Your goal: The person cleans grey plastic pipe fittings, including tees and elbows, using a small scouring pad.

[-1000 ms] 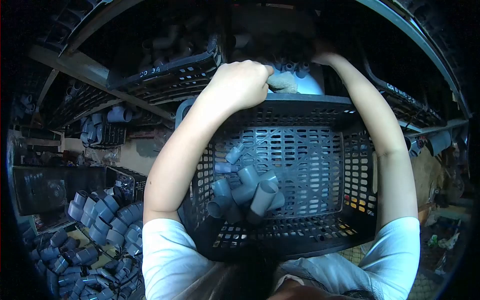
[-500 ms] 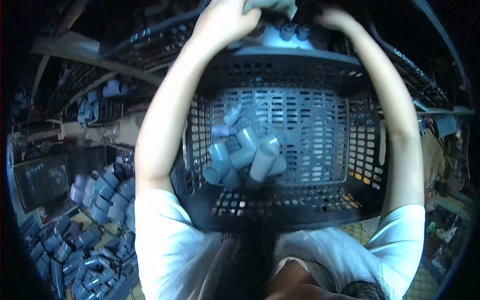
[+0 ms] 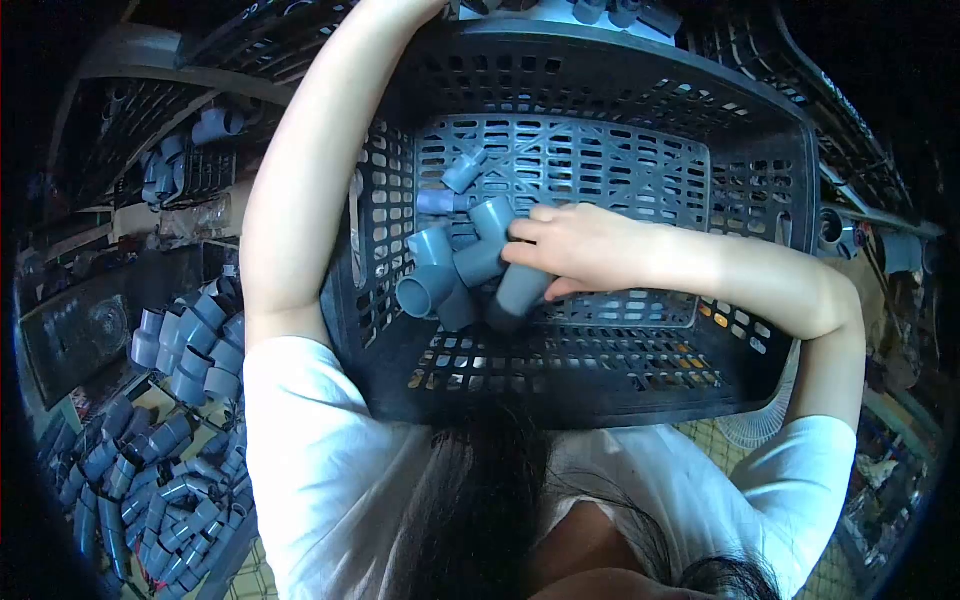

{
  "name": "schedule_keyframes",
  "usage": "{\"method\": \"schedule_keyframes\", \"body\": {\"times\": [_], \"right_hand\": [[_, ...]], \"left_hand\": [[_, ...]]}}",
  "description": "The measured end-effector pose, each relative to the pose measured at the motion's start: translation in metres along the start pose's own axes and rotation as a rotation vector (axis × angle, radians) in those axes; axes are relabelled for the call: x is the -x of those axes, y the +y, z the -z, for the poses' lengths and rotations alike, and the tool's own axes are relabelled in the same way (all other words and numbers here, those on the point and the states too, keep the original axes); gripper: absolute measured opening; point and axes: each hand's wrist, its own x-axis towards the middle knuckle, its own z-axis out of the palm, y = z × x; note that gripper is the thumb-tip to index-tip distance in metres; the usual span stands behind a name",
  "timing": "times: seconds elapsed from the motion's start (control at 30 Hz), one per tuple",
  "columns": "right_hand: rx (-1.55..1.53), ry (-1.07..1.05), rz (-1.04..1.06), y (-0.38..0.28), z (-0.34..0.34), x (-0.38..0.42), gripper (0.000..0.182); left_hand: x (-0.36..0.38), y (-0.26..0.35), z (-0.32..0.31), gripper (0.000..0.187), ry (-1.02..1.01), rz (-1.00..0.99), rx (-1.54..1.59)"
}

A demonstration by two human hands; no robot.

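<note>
R hand [image 3: 575, 245]: yours, inside the black crate [image 3: 640, 385], fingers curled over a grey pipe fitting [image 3: 518, 290] in the pile, resting on it, firm grasp can't tell | L hand: up past top edge, out of view | fittings in crate: approx 7, clustered left-centre on crate floor | floor left: heap of elbows [image 3: 160, 440], too many to count
</note>
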Motion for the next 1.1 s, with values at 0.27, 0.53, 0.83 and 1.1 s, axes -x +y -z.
{"method": "schedule_keyframes", "body": {"times": [0.27,0.53,0.83,1.1], "right_hand": [[-0.423,0.215,0.004,0.017,0.082,0.015,0.054],[-1.075,0.893,-0.088,0.039,0.150,0.070,0.075],[-1.229,1.337,-0.186,0.056,0.149,0.073,0.072],[-1.211,1.288,-0.215,0.037,0.148,0.063,0.063]], "left_hand": [[0.007,0.037,-0.015,0.019,0.235,0.006,-0.350],[0.008,0.039,-0.026,0.050,0.276,-0.418,-0.168],[0.034,0.043,-0.069,0.067,0.070,-0.556,-0.843],[0.033,0.041,-0.082,0.062,0.114,-0.627,-0.968]]}}
